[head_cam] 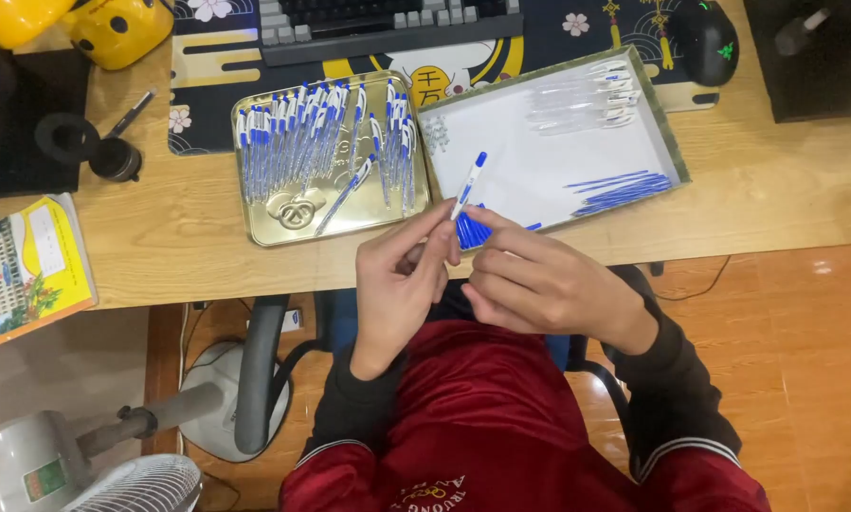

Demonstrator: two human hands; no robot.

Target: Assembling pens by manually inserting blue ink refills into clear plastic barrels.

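Observation:
My left hand [402, 284] and my right hand [530, 280] meet at the desk's front edge, both holding one blue and white ballpoint pen [469, 182] that points up and away. Just under the fingers lies a small heap of blue pen caps [471, 231]. A gold metal tray [283, 223] to the left holds several finished blue and white pens. A white shallow tray [539, 156] to the right holds clear pen barrels [587, 95] at its far end and blue refills [620, 190] near its right edge.
A keyboard [388, 24] and a black mouse [708, 40] sit on a patterned desk mat at the back. A yellow booklet [27, 265] lies at the left, a yellow toy [113, 28] at the back left. A fan [132, 484] stands on the floor.

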